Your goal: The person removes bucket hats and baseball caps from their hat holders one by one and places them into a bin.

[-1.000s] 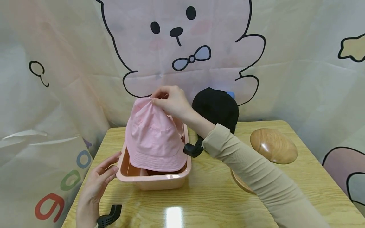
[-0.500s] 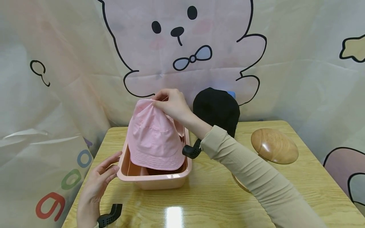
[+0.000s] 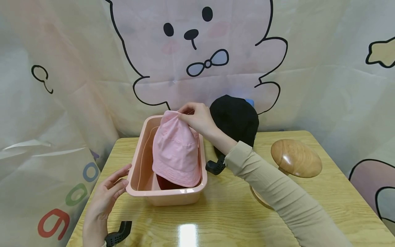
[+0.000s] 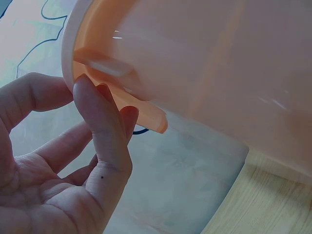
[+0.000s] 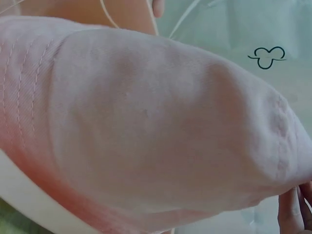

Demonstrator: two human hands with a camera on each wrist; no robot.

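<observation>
A pink bucket hat (image 3: 176, 154) hangs by its crown from my right hand (image 3: 200, 120), thumb and fingers pinching the cloth. Its brim points down inside a peach plastic basin (image 3: 166, 193). Most of the right wrist view is filled by the hat (image 5: 146, 122), with fingertips (image 5: 291, 212) at its crown. Something dark red (image 3: 166, 183) shows below the brim. My left hand (image 3: 106, 195) pinches the basin's left rim between thumb and index finger, as the left wrist view shows at the basin wall (image 4: 204, 63).
Behind my right forearm a black cap (image 3: 234, 120) sits raised, with a bit of blue behind it. To the right stands a wooden stand with a rounded oval top (image 3: 296, 157), its round base (image 3: 260, 199) partly covered by the sleeve. A printed cloth hangs behind the table.
My right hand has moved right and slightly down with the bucket hat, which now lies toward the basin's right side. More of the basin's left interior shows. The left hand has stayed put.
</observation>
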